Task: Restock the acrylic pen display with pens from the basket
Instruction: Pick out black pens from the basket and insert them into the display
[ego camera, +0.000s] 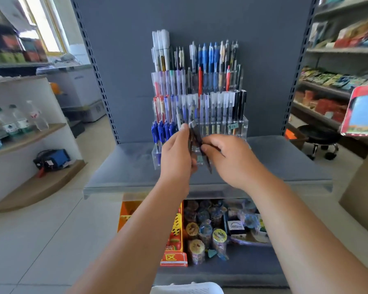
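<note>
The tiered acrylic pen display [240, 126] stands on a grey shelf [123, 166] against the blue back panel, its rows holding many blue, red, black and white pens. My left hand [176, 153] grips a small bunch of dark pens [194, 134] upright in front of the display's lowest rows. My right hand [229, 158] pinches one dark pen [207, 164] from that bunch, its tip pointing down. A white basket rim [187, 288] shows at the bottom edge. Blur hides the pens' details.
Below the shelf sit orange boxes [174, 236] and small jars [200, 232]. A white counter with water bottles [19, 122] stands at left. Snack shelves [331, 81], a black stool [319, 136] and a cardboard box [363, 187] are at right.
</note>
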Motion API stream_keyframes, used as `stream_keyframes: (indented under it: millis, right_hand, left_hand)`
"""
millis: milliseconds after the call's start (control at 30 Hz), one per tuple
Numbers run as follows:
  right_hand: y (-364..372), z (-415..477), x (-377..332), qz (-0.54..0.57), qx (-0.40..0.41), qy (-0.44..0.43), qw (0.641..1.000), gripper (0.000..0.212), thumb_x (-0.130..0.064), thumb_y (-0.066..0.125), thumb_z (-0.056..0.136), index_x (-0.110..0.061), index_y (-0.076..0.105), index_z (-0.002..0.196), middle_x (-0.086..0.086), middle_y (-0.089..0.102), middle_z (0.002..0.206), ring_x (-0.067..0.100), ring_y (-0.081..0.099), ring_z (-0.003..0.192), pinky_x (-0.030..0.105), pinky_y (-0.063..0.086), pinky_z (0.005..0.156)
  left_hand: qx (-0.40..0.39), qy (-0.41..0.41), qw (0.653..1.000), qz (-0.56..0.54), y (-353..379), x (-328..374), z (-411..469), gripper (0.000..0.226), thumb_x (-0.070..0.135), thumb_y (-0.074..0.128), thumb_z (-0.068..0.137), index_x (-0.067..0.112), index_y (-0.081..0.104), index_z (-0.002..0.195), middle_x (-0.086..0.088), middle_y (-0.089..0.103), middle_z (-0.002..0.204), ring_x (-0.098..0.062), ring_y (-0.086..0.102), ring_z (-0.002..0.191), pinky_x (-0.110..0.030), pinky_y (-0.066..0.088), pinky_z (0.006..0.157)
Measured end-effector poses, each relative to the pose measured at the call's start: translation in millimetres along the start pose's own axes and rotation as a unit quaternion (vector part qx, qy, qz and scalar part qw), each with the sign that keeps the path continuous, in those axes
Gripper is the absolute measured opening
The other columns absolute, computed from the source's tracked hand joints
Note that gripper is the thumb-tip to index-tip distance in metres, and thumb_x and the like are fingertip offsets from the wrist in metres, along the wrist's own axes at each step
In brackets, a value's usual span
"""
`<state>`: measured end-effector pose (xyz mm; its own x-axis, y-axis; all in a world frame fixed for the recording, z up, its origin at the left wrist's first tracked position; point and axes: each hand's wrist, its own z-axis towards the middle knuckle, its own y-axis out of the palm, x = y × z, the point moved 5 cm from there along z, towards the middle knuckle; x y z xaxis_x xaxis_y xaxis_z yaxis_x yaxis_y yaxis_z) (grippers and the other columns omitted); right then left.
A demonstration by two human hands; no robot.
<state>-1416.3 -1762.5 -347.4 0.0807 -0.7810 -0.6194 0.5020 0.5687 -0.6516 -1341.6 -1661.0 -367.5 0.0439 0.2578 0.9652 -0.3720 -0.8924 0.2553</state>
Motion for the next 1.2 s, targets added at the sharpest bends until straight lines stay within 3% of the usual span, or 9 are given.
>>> stream_keyframes:
  millis: [100,267,433,533,633,767,867,1000,1200]
  right_hand:
    - [-12,16,-1,-0.003,-0.006,-0.006,1.000,0.024,-0.025,0.047,0.104,-0.015,0.066,0.093,0.006,0.066,0.078,0.017,0.058,0.068,0.033,0.044,0.064]
    - [-23,49,-14,0.010,-0.013,-0.014,1.000,0.028,-0.025,0.047,0.104,-0.012,0.061,0.083,0.001,0.052,0.062,0.008,0.040,0.046,0.020,0.030,0.046]
    - [-17,76,-9,0.023,-0.049,0.014,0.998,0.027,-0.024,0.051,0.102,-0.018,0.069,0.084,-0.008,0.053,0.049,0.006,0.039,0.037,0.019,0.032,0.040]
    - [-9,78,-1,0.066,-0.023,0.021,0.997,0.020,-0.031,0.056,0.100,-0.026,0.073,0.092,-0.012,0.067,0.064,0.010,0.058,0.051,0.030,0.048,0.049]
    - [-7,84,14,0.120,0.087,0.020,0.989,0.018,-0.025,0.061,0.098,-0.033,0.076,0.097,-0.021,0.071,0.078,-0.003,0.064,0.069,0.013,0.048,0.059]
    - [6,94,29,0.144,0.107,0.017,0.984,0.016,-0.023,0.067,0.094,-0.033,0.076,0.103,-0.022,0.073,0.086,-0.003,0.067,0.082,0.017,0.055,0.073]
    - [11,98,37,0.164,0.124,0.008,0.979,0.019,-0.019,0.071,0.092,-0.028,0.075,0.107,-0.017,0.074,0.089,0.000,0.069,0.085,0.023,0.058,0.076]
    - [14,105,46,0.175,0.139,0.016,0.974,0.014,-0.019,0.071,0.092,-0.023,0.075,0.104,-0.013,0.075,0.088,0.002,0.070,0.083,0.023,0.057,0.076]
    - [19,109,59,0.170,0.154,0.048,0.972,0.008,-0.023,0.066,0.094,-0.025,0.069,0.100,-0.012,0.069,0.086,0.003,0.063,0.075,0.021,0.048,0.069]
  left_hand:
    - [0.011,0.057,0.998,0.020,8,17,9,0.028,0.034,0.053,0.099,0.014,0.047,0.080,-0.003,0.036,0.060,-0.014,0.031,0.047,-0.025,0.026,0.042]
    - [0.021,0.152,0.988,0.017,11,44,27,0.015,0.015,0.060,0.096,0.013,0.061,0.081,0.011,0.041,0.048,-0.009,0.033,0.043,-0.020,0.030,0.041]
    - [0.023,0.182,0.982,-0.048,10,36,52,0.015,0.015,0.068,0.092,0.001,0.065,0.089,-0.010,0.056,0.065,-0.021,0.050,0.057,-0.033,0.042,0.050]
    - [0.001,0.168,0.984,-0.066,12,24,64,0.009,0.012,0.068,0.092,0.005,0.067,0.087,-0.013,0.060,0.068,-0.023,0.055,0.058,-0.028,0.045,0.048]
    - [-0.015,0.165,0.985,-0.055,15,17,76,0.010,0.010,0.067,0.093,0.013,0.067,0.083,0.001,0.059,0.057,-0.013,0.052,0.049,-0.023,0.042,0.044]
    - [-0.014,0.164,0.985,-0.055,14,6,92,0.011,0.011,0.067,0.093,0.015,0.067,0.082,0.000,0.058,0.057,-0.010,0.045,0.046,-0.022,0.036,0.042]
    - [-0.018,0.158,0.983,-0.088,14,0,101,0.012,0.010,0.067,0.093,0.016,0.067,0.082,-0.023,0.060,0.069,-0.011,0.041,0.044,-0.021,0.034,0.042]
    - [-0.019,0.168,0.982,-0.085,15,-1,107,0.009,0.009,0.066,0.092,0.013,0.068,0.085,0.007,0.051,0.050,-0.009,0.037,0.042,-0.020,0.032,0.042]
    - [0.024,0.219,0.975,-0.024,1,5,107,0.012,0.008,0.071,0.089,0.017,0.069,0.082,0.011,0.054,0.054,-0.006,0.045,0.046,-0.018,0.039,0.047]
